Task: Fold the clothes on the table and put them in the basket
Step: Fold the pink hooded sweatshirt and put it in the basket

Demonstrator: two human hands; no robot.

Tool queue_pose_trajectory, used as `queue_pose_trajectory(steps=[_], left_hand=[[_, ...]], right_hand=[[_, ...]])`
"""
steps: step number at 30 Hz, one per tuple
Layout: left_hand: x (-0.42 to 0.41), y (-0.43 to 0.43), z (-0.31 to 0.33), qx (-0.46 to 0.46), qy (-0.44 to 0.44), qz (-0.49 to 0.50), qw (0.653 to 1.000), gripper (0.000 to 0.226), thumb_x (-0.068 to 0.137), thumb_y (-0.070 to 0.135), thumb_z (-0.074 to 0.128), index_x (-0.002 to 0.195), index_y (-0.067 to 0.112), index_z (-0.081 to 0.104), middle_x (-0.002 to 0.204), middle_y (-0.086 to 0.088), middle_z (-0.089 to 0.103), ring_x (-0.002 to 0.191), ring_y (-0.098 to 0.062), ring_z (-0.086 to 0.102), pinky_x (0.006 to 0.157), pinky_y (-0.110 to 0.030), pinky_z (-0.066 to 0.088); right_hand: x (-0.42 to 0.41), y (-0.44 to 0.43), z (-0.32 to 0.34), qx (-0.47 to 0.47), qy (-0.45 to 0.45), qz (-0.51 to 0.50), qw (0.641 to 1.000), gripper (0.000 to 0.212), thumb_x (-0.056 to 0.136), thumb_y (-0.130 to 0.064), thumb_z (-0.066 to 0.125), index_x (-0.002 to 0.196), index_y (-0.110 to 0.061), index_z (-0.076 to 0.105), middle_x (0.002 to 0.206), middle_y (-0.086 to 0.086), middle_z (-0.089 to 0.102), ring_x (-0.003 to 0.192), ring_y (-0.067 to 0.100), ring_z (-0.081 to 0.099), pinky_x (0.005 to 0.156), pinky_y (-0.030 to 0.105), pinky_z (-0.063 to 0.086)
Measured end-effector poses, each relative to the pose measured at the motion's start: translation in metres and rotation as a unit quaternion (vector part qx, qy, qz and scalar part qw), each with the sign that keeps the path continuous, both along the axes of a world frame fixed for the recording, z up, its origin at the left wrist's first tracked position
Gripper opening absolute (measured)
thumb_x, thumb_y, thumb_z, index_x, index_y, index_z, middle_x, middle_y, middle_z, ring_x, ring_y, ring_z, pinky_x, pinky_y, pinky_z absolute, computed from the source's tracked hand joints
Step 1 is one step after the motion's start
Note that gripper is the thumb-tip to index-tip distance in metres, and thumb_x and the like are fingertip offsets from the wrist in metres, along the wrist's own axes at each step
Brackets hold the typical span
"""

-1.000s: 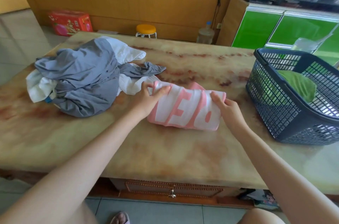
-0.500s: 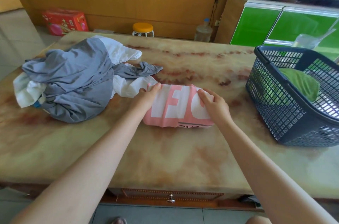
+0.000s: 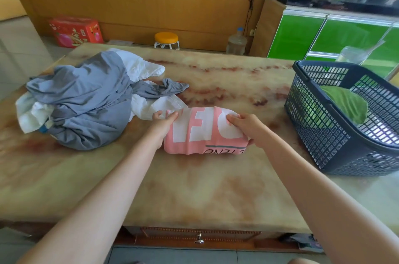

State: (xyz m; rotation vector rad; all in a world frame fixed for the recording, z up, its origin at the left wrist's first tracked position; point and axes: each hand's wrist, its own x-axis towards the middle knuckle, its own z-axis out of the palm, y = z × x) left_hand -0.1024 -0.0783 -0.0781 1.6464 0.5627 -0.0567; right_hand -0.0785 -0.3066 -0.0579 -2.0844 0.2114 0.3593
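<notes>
1. Pink T-shirt [image 3: 203, 132]: folded into a compact bundle, centre frame, lying on the counter [image 3: 194, 188].
2. Left hand [image 3: 165, 122] and right hand [image 3: 244, 125] each grip one end, fingers curled over the top. This likely keeps the folds together for lifting.
3. Basket [image 3: 323, 140]: near, at right, holding a green garment [image 3: 343, 103].
4. Grey-and-white clothes pile [image 3: 86, 101]: at left, unfolded.

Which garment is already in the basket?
The green garment, inside the basket. The pink garment is held; the grey garment and white garment lie on the table.
</notes>
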Motion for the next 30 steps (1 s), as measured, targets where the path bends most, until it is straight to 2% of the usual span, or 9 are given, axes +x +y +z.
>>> queue_pose_trajectory(steps=[4, 7, 10, 17, 18, 20, 23, 26, 30], left_hand=[[-0.005, -0.004, 0.004, 0.027, -0.071, -0.042, 0.996, 0.053, 0.1, 0.027, 0.044, 0.146, 0.028, 0.018, 0.149, 0.002, 0.032, 0.123, -0.017, 0.04, 0.087, -0.024, 0.028], [-0.009, 0.004, 0.005, -0.008, -0.072, -0.107, 0.992, 0.032, 0.1, 0.018, 0.041, 0.123, 0.041, 0.043, 0.145, -0.001, 0.036, 0.122, -0.018, 0.042, 0.095, -0.033, 0.035], [-0.021, 0.015, 0.001, -0.114, -0.066, -0.107, 0.985, 0.025, 0.099, 0.013, 0.045, 0.097, 0.032, 0.062, 0.107, 0.0, 0.061, 0.092, -0.015, 0.056, 0.075, -0.028, 0.041], [-0.023, 0.023, 0.015, -0.153, 0.004, -0.197, 0.968, 0.021, 0.095, 0.014, 0.052, 0.107, 0.021, 0.068, 0.112, 0.004, 0.066, 0.1, -0.01, 0.06, 0.08, -0.025, 0.048], [-0.023, 0.027, 0.016, -0.152, 0.012, -0.226, 0.962, 0.025, 0.088, 0.02, 0.063, 0.112, 0.024, 0.067, 0.115, 0.004, 0.065, 0.103, -0.01, 0.06, 0.083, -0.026, 0.047], [-0.025, 0.034, 0.013, -0.139, 0.017, -0.286, 0.948, 0.062, 0.058, 0.036, 0.087, 0.117, 0.031, 0.067, 0.124, 0.009, 0.062, 0.114, -0.008, 0.055, 0.097, -0.028, 0.04], [-0.023, 0.039, 0.003, -0.123, 0.004, -0.3, 0.946, 0.084, 0.036, 0.041, 0.094, 0.115, 0.039, 0.067, 0.137, 0.01, 0.049, 0.132, -0.012, 0.037, 0.116, -0.039, 0.018], [-0.023, 0.035, 0.003, -0.12, 0.003, -0.282, 0.952, 0.067, 0.051, 0.032, 0.09, 0.113, 0.043, 0.067, 0.146, 0.006, 0.038, 0.139, -0.016, 0.026, 0.118, -0.048, 0.01], [-0.026, 0.029, 0.01, -0.106, 0.001, -0.253, 0.962, 0.051, 0.078, 0.011, 0.071, 0.12, 0.039, 0.062, 0.148, 0.007, 0.031, 0.139, -0.011, 0.02, 0.118, -0.044, 0.007]], right_hand=[[0.002, -0.008, 0.002, 0.046, 0.069, 0.009, 0.996, 0.023, 0.092, -0.036, 0.059, 0.109, -0.021, 0.063, 0.107, 0.005, 0.062, 0.078, 0.024, 0.058, 0.061, 0.03, 0.05], [0.002, -0.005, -0.006, 0.032, 0.077, -0.011, 0.996, 0.034, 0.088, -0.046, 0.059, 0.116, -0.027, 0.06, 0.122, 0.004, 0.058, 0.093, 0.026, 0.061, 0.068, 0.038, 0.054], [0.0, -0.006, -0.003, 0.029, 0.091, 0.006, 0.995, 0.032, 0.09, -0.045, 0.057, 0.117, -0.027, 0.059, 0.126, 0.005, 0.057, 0.102, 0.027, 0.061, 0.085, 0.052, 0.053], [-0.001, -0.051, 0.006, 0.204, 0.182, 0.141, 0.951, 0.055, 0.079, -0.02, 0.072, 0.129, -0.036, 0.056, 0.133, 0.003, 0.056, 0.121, 0.025, 0.052, 0.086, 0.059, 0.051], [-0.002, -0.053, 0.003, 0.217, 0.18, 0.148, 0.948, 0.054, 0.08, -0.019, 0.07, 0.129, -0.036, 0.056, 0.133, 0.002, 0.056, 0.12, 0.025, 0.053, 0.087, 0.06, 0.05], [-0.004, -0.055, -0.003, 0.241, 0.168, 0.156, 0.943, 0.053, 0.081, -0.02, 0.07, 0.128, -0.038, 0.056, 0.132, 0.003, 0.057, 0.12, 0.026, 0.053, 0.09, 0.061, 0.048], [-0.006, -0.051, -0.012, 0.263, 0.137, 0.197, 0.934, 0.061, 0.083, -0.016, 0.071, 0.134, -0.041, 0.049, 0.136, 0.003, 0.054, 0.119, 0.028, 0.055, 0.093, 0.059, 0.047], [-0.01, -0.047, -0.023, 0.258, 0.032, 0.169, 0.951, 0.079, 0.078, -0.013, 0.076, 0.134, -0.055, 0.039, 0.149, -0.005, 0.037, 0.116, 0.024, 0.06, 0.087, 0.05, 0.053], [-0.017, -0.046, -0.029, 0.215, -0.044, 0.14, 0.965, 0.082, 0.071, -0.02, 0.08, 0.132, -0.059, 0.041, 0.152, -0.019, 0.008, 0.108, 0.014, 0.064, 0.081, 0.042, 0.057]])
